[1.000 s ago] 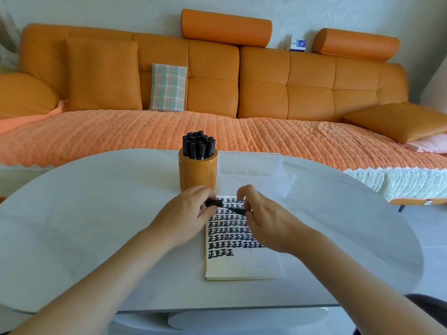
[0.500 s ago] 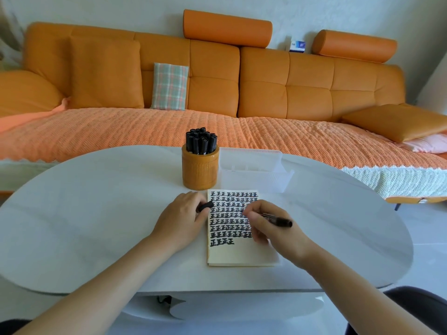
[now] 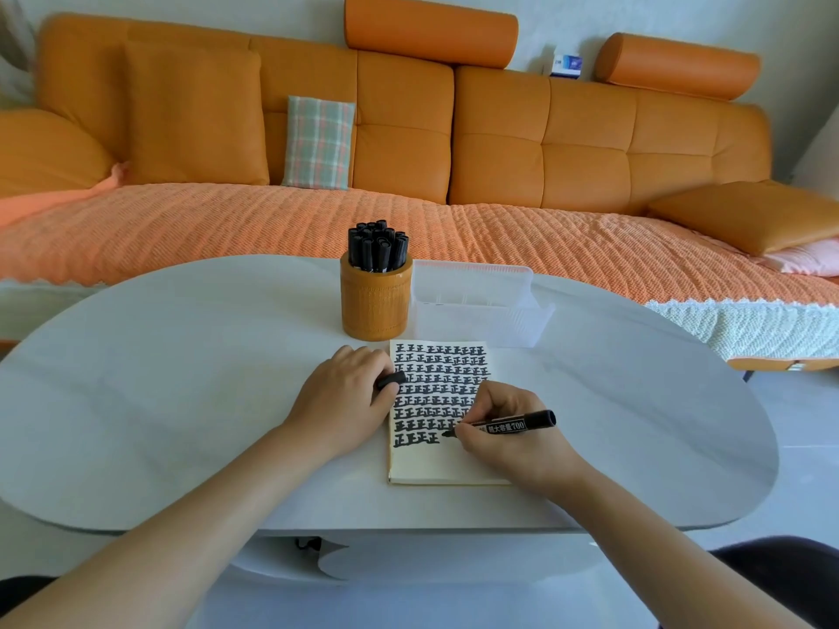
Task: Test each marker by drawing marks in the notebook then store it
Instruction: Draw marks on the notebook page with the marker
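A cream notebook lies open on the white table, its page filled with rows of black marks. My right hand grips an uncapped black marker, whose tip touches the page at the end of the lowest row. My left hand rests at the notebook's left edge and holds the black cap. Behind the notebook stands an orange pen cup packed with several black markers. Right of the cup sits a clear plastic box.
An orange sofa with cushions and a woven orange throw runs behind the table. The table's curved edge passes close in front of me, with a dark seat at the lower right.
My hands pulled the cap off the marker. My right hand then swung the marker down to the lowest row of marks, while my left hand kept the cap at the notebook's left edge.
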A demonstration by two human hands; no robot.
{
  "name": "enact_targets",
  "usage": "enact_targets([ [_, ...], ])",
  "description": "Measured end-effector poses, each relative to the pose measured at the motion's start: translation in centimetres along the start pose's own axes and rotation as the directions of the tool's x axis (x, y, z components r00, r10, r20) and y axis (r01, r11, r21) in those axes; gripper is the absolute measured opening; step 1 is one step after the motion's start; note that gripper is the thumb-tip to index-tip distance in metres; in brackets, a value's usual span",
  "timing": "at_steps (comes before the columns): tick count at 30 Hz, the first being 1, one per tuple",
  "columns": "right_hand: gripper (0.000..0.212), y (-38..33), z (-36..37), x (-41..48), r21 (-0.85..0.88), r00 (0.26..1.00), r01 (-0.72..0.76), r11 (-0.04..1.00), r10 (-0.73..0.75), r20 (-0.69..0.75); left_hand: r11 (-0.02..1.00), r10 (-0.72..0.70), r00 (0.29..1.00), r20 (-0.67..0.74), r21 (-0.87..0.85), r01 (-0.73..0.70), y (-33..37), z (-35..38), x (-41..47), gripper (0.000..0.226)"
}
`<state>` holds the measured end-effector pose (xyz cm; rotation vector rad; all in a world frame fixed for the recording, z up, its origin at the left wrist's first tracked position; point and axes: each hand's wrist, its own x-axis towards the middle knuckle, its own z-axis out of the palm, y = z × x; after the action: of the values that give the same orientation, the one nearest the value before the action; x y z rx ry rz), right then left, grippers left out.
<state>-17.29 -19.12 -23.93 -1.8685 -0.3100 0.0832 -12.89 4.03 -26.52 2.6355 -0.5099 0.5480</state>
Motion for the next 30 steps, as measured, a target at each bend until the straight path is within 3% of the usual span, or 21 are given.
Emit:
enact_targets([
  [30, 0.019, 0.57, -0.09, -0.09, -0.024, 0.997, 0.039, 0.999, -0.037, 0.060, 1.000, 0.002, 1.000, 0.030, 0.024, -0.003, -0.14, 0.18, 0.15, 0.010],
])
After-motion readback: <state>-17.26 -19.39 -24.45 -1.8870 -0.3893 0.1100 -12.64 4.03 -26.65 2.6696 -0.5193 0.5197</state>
